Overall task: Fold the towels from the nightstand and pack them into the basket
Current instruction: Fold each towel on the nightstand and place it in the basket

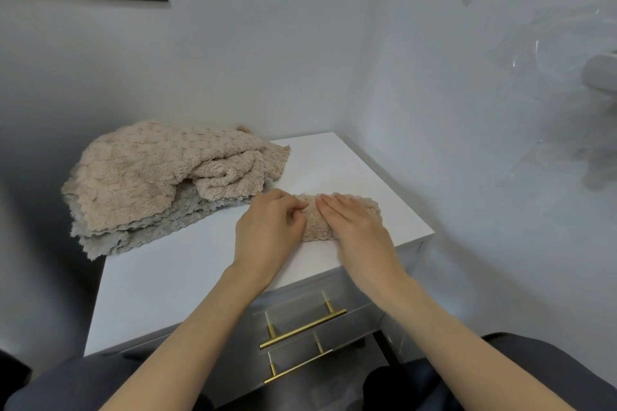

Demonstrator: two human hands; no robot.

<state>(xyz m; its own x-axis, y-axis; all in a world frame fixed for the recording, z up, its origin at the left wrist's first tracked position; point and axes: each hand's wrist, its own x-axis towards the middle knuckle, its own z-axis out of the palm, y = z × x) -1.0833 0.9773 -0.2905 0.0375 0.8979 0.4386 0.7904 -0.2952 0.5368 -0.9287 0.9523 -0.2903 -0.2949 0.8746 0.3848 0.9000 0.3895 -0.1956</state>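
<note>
Head view: the small towel (pixel 317 223) lies folded near the front edge of the nightstand (pixel 200 264). My right hand (pixel 360 227) presses it flat, fingers straight, to hold the fold. My left hand (pixel 267 230) pinches its left end, fingers curled, probably to tuck it. The pile of towels (pixel 160 177) waits at back left. No basket in view.

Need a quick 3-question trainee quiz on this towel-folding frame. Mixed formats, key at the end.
1. True or false: the right hand lies flat, fingers straight, on the small beige towel.
2. Which colour is the towel at the bottom of the pile? A) beige B) grey C) white
3. Fill in: the drawer handles are ___ coloured.

Key:
1. True.
2. B, the grey towel.
3. Gold.
</note>
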